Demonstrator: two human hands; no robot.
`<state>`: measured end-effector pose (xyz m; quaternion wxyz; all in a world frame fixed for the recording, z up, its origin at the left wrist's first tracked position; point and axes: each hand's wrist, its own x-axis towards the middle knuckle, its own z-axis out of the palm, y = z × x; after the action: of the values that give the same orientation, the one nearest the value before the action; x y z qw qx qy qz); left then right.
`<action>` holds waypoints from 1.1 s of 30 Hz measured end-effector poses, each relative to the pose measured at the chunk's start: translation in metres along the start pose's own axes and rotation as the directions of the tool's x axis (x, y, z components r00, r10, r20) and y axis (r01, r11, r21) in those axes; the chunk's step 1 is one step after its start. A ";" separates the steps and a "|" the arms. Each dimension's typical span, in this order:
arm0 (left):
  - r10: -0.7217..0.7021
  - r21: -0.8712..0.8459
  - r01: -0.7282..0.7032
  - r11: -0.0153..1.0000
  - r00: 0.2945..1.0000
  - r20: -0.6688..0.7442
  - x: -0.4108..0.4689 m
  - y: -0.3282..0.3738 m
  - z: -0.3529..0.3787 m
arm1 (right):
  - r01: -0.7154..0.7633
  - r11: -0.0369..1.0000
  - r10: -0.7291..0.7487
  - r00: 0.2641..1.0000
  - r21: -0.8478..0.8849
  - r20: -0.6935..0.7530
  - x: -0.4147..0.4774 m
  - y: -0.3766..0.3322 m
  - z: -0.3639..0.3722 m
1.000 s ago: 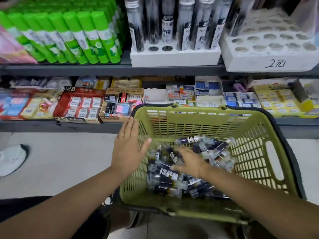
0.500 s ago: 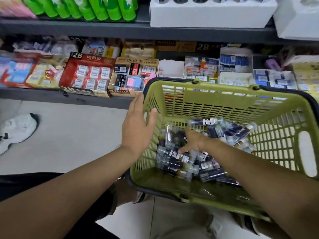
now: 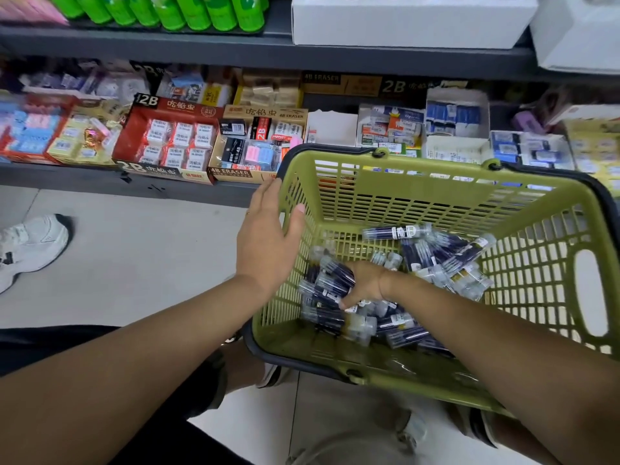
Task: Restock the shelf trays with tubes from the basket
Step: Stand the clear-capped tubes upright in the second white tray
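The left hand (image 3: 268,239) lies flat, fingers straight, against the green basket (image 3: 436,182); the right hand (image 3: 367,280) curls its fingers round tubes (image 3: 335,275) inside.

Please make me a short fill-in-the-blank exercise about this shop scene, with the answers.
The tubes lie in a ____ basket.
The right hand grips some tubes; the left hand, at the basket's edge, holds ____.
The shoe on the floor is ____.
The red eraser box is marked ____.
Answers: green; nothing; white; 2B.
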<state>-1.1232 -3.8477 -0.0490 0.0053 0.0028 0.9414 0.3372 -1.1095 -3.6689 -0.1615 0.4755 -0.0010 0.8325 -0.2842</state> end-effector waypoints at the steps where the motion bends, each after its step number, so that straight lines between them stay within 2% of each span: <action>1: 0.002 -0.001 -0.002 1.000 1.000 0.003 0.000 0.000 0.000 | 0.001 1.000 -0.001 1.000 0.004 0.011 -0.001 0.000 0.000; 5: 0.015 -0.001 -0.015 1.000 1.000 0.009 0.000 -0.002 0.001 | -0.005 1.000 0.005 1.000 0.031 0.023 -0.008 0.002 0.001; 8: 0.058 0.058 -0.059 0.997 0.998 0.018 -0.001 -0.002 0.001 | -0.017 0.988 0.015 1.000 0.155 0.015 -0.019 0.005 -0.006; 10: 0.185 0.157 -0.189 0.969 0.982 0.037 -0.004 -0.001 0.002 | 0.015 0.964 -0.019 1.000 0.264 0.014 -0.036 0.006 -0.016; 11: 0.272 0.202 -0.285 0.937 0.958 0.090 -0.006 0.000 0.002 | 0.027 0.949 -0.029 1.000 0.314 0.004 -0.044 0.009 -0.022; 13: 0.418 0.237 -0.498 0.834 0.851 0.319 -0.010 0.003 0.005 | 0.059 0.900 -0.050 0.998 0.432 -0.034 -0.059 0.014 -0.034; 15: 0.442 0.241 -0.663 0.709 0.684 0.581 -0.015 0.004 0.012 | 0.095 0.841 -0.081 0.995 0.532 -0.050 -0.078 0.016 -0.044; 17: 0.458 0.244 -0.766 0.595 0.572 0.680 -0.017 0.006 0.017 | 0.099 0.793 -0.093 0.995 0.601 -0.041 -0.098 0.015 -0.054; 19: 0.537 0.239 -0.813 0.531 0.541 0.647 -0.015 0.013 0.019 | 0.064 0.717 -0.115 0.993 0.694 0.027 -0.115 0.015 -0.061; 22: 0.689 0.187 -0.854 0.485 0.505 0.520 -0.014 0.030 0.017 | 0.002 0.634 -0.171 0.976 0.773 0.137 -0.136 0.009 -0.066; 26: 0.760 0.052 -0.857 0.512 0.481 0.437 -0.015 0.046 0.012 | -0.058 0.413 -0.319 0.925 0.909 0.204 -0.163 0.001 -0.073; 28: 0.780 0.000 -0.849 0.528 0.485 0.395 -0.018 0.055 0.008 | -0.090 0.345 -0.362 0.905 0.934 0.221 -0.175 0.001 -0.078; 31: 0.785 -0.077 -0.807 0.586 0.542 0.298 -0.025 0.068 0.003 | -0.119 0.360 -0.335 0.909 0.925 0.248 -0.191 -0.002 -0.084; 33: 0.745 -0.229 -0.710 0.666 0.611 0.269 -0.031 0.076 0.000 | -0.129 0.366 -0.284 0.928 0.922 0.243 -0.200 -0.007 -0.086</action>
<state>-1.0925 -3.7891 -0.0008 0.0306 0.4426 0.8248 0.3506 -1.0700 -3.5793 0.0334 0.5234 0.1736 0.4236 -0.7187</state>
